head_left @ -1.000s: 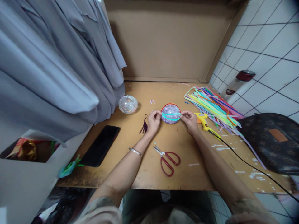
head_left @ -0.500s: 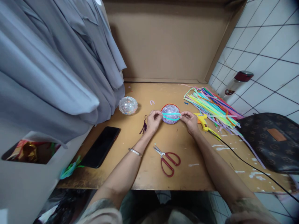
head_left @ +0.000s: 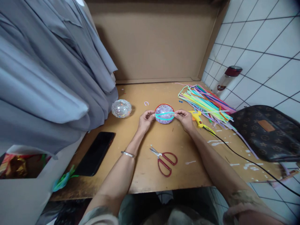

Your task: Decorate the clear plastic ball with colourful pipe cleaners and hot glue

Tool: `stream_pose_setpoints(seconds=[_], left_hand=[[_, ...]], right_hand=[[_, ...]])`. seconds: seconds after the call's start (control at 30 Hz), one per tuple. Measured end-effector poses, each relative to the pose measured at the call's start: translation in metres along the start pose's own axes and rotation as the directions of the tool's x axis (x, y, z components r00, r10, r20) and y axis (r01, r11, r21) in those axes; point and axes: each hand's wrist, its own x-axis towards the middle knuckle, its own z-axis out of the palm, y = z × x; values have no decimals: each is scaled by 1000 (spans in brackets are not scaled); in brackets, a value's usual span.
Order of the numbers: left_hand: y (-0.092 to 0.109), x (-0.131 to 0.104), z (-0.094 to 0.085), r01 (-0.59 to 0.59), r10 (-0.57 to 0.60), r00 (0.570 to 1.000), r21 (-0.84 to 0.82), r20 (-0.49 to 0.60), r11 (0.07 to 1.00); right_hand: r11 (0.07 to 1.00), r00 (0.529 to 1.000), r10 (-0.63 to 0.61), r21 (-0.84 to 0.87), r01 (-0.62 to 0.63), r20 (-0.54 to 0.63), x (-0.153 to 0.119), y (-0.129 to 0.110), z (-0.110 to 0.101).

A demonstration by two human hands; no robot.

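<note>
A lilac, glittery bowl-like dome [head_left: 165,118] with a red strip around its far rim sits on the table between my hands. A turquoise pipe cleaner [head_left: 166,114] runs across it in a narrow loop. My left hand [head_left: 146,120] pinches the loop's left end at the dome's edge. At the right edge, my right hand [head_left: 184,118] pinches the other end between thumb and fingers. Just beyond my right fingers lies a yellow glue gun [head_left: 198,118]. Red-handled scissors [head_left: 164,160] rest between my forearms, blades slightly apart.
A clear faceted bowl [head_left: 121,108] stands at left, near a grey cloth [head_left: 70,62]. A black phone [head_left: 95,153] lies at the left edge. Bundled pipe cleaners [head_left: 205,103], a bottle [head_left: 228,79] and a dark bag [head_left: 269,131] sit right. The glue gun's cord [head_left: 243,156] crosses the right side.
The view has shifted, so most things appear further left. The turquoise loop now tilts, its right end a little higher. Both hands keep their pinch; the dark tassel is no longer visible.
</note>
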Motion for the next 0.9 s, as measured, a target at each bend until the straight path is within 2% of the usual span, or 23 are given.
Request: stream_pose_setpoints(seconds=[0.13, 0.23, 0.3, 0.57, 0.9], left_hand=[[-1, 0, -4, -162, 160, 987, 234, 29, 958], [-2, -1, -6, -313, 312, 947, 416, 71, 854], [-4, -1, -6, -361, 366, 926, 486, 89, 796], [-6, -4, -2, -378, 407, 906, 652, 115, 657], [-5, -4, 1, -325, 368, 926, 687, 89, 651]], right_hand=[[1000, 1000, 2, -11, -2, 14, 0, 0, -1], [999, 1000, -15, -28, 16, 20, 1, 1, -1], [999, 1000, -18, -27, 18, 18, 1, 2, -1], [999, 999, -31, -30, 31, 9, 1, 4, -2], [995, 996, -82, -57, 83, 20, 1, 6, -1]])
